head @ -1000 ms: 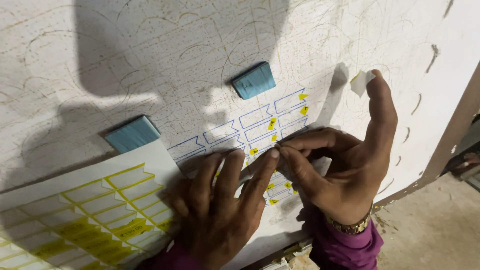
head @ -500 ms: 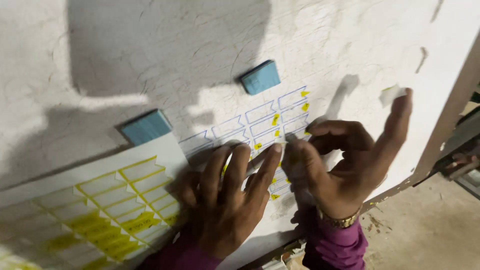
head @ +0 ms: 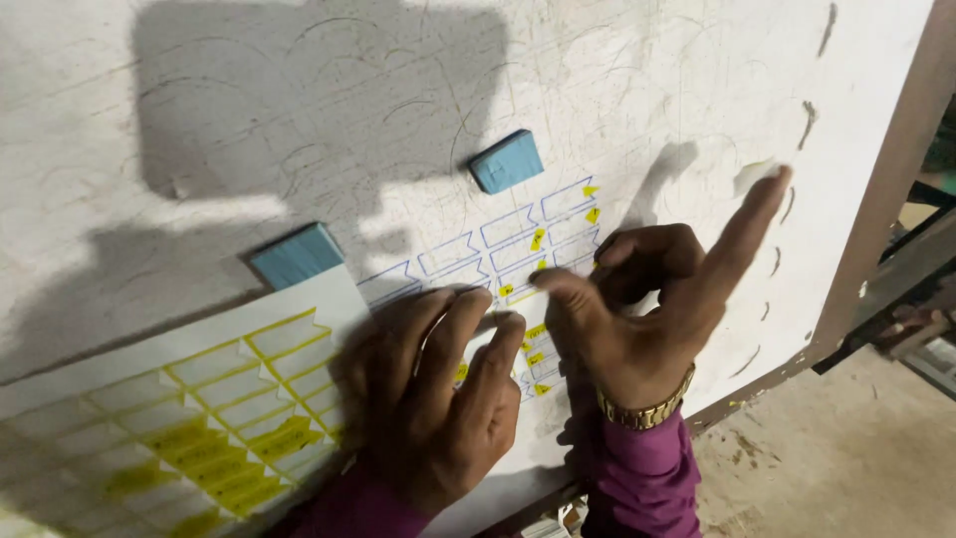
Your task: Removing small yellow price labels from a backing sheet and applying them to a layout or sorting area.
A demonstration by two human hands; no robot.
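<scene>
1. Our left hand lies flat with the palm down and the fingers spread, so its grip is open; it presses on the white sheet with blue outlines.
2. Our right hand hovers just beside the left one. Its thumb and middle fingers curl loosely toward each other over the sheet, and the index finger points up and away with a small pale scrap at its tip. We cannot tell whether the curled fingers pinch anything.
3. A gold watch sits on the right wrist, above a purple sleeve.
4. The sheet lies on the white, scratched table, under both hands. Small yellow marks dot its blue outlines near the fingertips.
5. 2 blue blocks rest on the table: 1 block at the sheet's upper edge, the other block further left, touching a second sheet.
6. That second sheet with yellow outlines lies to the left, partly under our left hand.
7. The table edge is a brown strip on the right, with a dusty floor below it.
</scene>
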